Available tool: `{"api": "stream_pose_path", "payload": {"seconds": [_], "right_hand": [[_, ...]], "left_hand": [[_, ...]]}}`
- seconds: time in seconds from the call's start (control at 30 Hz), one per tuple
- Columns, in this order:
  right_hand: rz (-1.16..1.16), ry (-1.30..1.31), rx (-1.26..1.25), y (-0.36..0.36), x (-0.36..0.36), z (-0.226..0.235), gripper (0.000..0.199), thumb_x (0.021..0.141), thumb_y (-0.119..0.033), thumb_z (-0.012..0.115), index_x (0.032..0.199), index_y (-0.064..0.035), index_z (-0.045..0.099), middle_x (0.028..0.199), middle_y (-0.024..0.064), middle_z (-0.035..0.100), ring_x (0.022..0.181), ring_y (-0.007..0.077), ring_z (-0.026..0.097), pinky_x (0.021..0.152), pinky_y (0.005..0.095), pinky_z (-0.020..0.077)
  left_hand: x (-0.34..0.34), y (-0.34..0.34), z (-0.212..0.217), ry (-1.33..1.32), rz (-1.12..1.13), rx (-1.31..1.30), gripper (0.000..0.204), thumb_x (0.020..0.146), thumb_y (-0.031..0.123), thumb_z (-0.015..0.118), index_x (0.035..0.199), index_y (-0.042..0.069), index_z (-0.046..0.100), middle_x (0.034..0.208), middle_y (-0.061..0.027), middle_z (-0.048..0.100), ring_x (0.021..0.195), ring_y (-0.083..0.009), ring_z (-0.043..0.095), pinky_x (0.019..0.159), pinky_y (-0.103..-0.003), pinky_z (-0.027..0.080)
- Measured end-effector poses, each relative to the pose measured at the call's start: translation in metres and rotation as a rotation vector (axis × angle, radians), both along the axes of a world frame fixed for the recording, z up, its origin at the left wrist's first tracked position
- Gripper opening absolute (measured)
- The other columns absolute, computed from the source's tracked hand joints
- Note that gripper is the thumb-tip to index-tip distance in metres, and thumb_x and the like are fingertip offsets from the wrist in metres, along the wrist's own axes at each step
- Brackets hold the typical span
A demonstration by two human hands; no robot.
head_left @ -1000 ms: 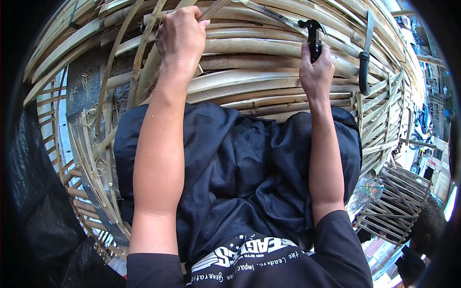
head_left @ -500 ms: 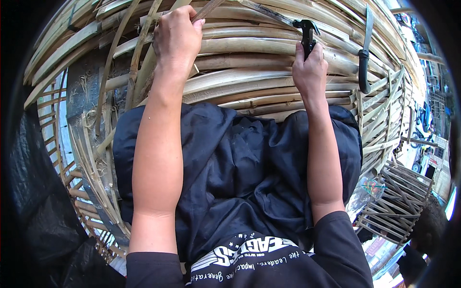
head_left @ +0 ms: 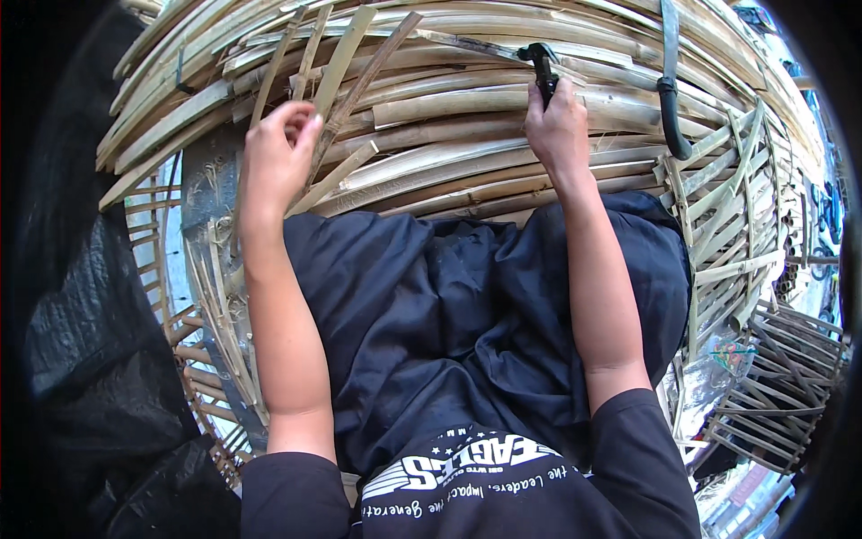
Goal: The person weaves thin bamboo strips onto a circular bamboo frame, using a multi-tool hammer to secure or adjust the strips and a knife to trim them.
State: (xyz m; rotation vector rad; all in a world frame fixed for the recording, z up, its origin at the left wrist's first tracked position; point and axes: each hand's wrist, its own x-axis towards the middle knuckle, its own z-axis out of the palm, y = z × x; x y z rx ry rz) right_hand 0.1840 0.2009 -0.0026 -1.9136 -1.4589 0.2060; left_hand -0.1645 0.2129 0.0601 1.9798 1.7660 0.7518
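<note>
My left hand (head_left: 278, 157) is loosely curled, thumb and fingers a little apart, with nothing visible in it. It is beside several loose bamboo strips; a greenish one (head_left: 345, 54) and a brown one (head_left: 375, 72) slant up and away from near its fingertips. In my right hand (head_left: 559, 126) is a short black claw hammer (head_left: 539, 58), its handle wrapped by my fingers and its head upward. A thin dark-stained strip (head_left: 467, 41) runs leftward from beside the hammer head. Beneath both hands lie split bamboo lengths (head_left: 449, 112), side by side in a broad layer.
A long knife with a black handle (head_left: 672, 117) lies on the bamboo to the right. Woven bamboo strips (head_left: 736, 198) stand beyond my knee, with a slatted bamboo frame (head_left: 772, 391) lower right. Black sheeting (head_left: 90, 332) hangs at the left.
My left hand has let go of the brown strip and drawn back toward me and to the left. My right hand still grips the hammer; the view has shifted slightly.
</note>
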Motion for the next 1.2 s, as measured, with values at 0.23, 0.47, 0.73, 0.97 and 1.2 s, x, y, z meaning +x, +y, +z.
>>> {"api": "stream_pose_path", "payload": {"seconds": [0.23,0.47,0.73,0.97,1.2], "right_hand": [[-0.007,0.025,-0.042,-0.006,-0.001,0.002,0.036,0.1,-0.035,0.059,0.11,-0.0015,0.053,0.086,0.0343,0.069,0.085,0.0558,0.067,0.077,0.0621,0.0525],[0.003,0.037,-0.027,-0.011,0.006,-0.004,0.036,0.1,-0.036,0.059,0.112,-0.003,0.054,0.089,0.0351,0.069,0.088,0.0556,0.067,0.078,0.0622,0.0523],[0.023,0.063,-0.014,-0.011,0.004,-0.009,0.038,0.1,-0.039,0.059,0.112,-0.0027,0.055,0.091,0.0343,0.069,0.089,0.0547,0.067,0.079,0.0613,0.053],[0.005,0.005,0.054,-0.011,0.011,-0.016,0.035,0.101,-0.035,0.061,0.111,-0.0023,0.055,0.086,0.0345,0.067,0.083,0.0549,0.066,0.07,0.0613,0.0506],[0.025,0.035,0.025,-0.01,0.007,-0.012,0.037,0.1,-0.039,0.059,0.11,-0.003,0.056,0.09,0.0343,0.069,0.087,0.0549,0.067,0.076,0.0616,0.0523]], "left_hand": [[-0.011,-0.048,-0.032,0.206,-0.119,-0.104,0.043,0.074,0.007,0.086,0.114,0.004,0.071,0.109,-0.014,0.072,0.105,-0.0278,0.07,0.094,-0.039,0.055],[0.005,-0.053,-0.034,0.453,0.014,-0.219,0.042,0.078,0.017,0.087,0.116,0.011,0.072,0.12,-0.0108,0.072,0.116,-0.0313,0.067,0.097,-0.046,0.054],[0.0,-0.057,-0.036,0.432,0.069,-0.198,0.029,0.083,0.019,0.082,0.11,0.014,0.074,0.11,-0.011,0.076,0.109,-0.0323,0.071,0.096,-0.05,0.053],[0.001,-0.053,-0.047,0.304,0.114,-0.014,0.027,0.083,0.014,0.081,0.108,0.008,0.073,0.104,-0.0142,0.076,0.101,-0.033,0.073,0.088,-0.045,0.056],[-0.007,-0.046,-0.04,0.084,0.137,0.261,0.02,0.089,0.013,0.074,0.108,0.009,0.075,0.1,-0.0153,0.075,0.095,-0.0384,0.071,0.08,-0.048,0.055]]}}
